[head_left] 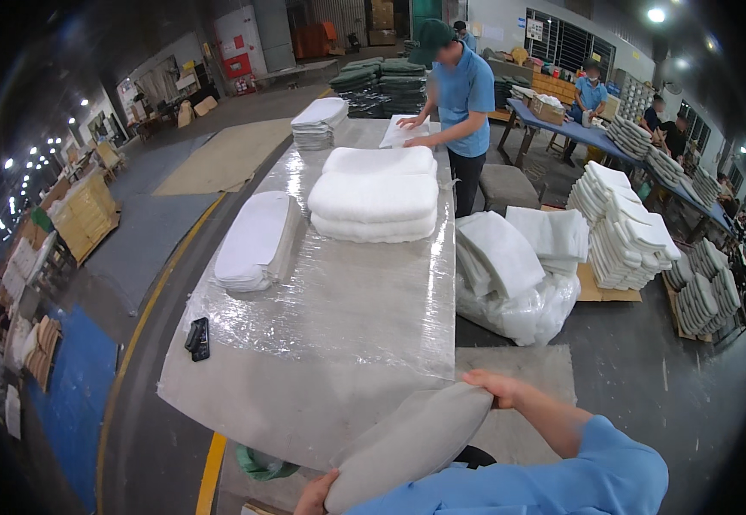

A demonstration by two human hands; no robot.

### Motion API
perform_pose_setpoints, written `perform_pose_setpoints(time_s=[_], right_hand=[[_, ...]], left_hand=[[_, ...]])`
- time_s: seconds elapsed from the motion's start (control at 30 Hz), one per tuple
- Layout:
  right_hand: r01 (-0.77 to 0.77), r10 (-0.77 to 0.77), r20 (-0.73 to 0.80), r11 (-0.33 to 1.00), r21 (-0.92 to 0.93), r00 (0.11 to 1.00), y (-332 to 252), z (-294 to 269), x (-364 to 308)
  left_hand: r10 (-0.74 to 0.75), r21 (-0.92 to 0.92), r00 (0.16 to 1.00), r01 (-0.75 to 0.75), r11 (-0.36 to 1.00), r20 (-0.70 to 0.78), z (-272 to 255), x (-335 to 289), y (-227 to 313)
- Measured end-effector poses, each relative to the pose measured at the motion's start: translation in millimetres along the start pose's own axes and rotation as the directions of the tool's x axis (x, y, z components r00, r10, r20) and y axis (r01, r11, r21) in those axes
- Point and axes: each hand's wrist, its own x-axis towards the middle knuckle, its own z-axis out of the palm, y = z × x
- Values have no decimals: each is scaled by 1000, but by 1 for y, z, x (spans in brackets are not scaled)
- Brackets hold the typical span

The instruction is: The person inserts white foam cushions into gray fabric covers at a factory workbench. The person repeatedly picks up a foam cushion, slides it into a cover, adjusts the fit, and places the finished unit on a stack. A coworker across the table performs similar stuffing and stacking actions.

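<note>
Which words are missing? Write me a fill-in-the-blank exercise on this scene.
The left hand and right hand hold a long, soft fabric piece coloured ____.
The clear plastic bag lies to the ____ of the film-covered grey table.
The light-blue-shirted co-worker at that table wears a ____ cap.
Missing words: grey; right; green.

Small red sign (pixel 238 41) on a white panel (pixel 226 34) at far left, pale sheet (pixel 535 29) posted at a dark barred window (pixel 569 40), lettering too small to read, no legible text elsewhere
</note>
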Motion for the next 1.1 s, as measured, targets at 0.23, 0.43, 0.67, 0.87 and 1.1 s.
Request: perform_pose_setpoints(time_s=[0.23,0.43,0.67,0.87,1.1], right_hand=[[546,-482,-256,749,375,838,-89,37,-65],[700,-710,-138,609,373,690,-57,98,-85],[762,-661,404,437,-478,633,-78,86,-119],[819,-313,841,-245,-519,440,-86,126,-133],[887,-225,924,-280,-366,310,0,151,-78]], left_hand=[[589,-182,791,-612,770,-168,73,-30,37],[683,-401,730,-624,671,6,138,-43,9],[475,-444,777,-284,850,412,40,4,26],[168,43,752,-253,967,637,10,18,106],[93,766,936,-331,551,339,52,58,73]])
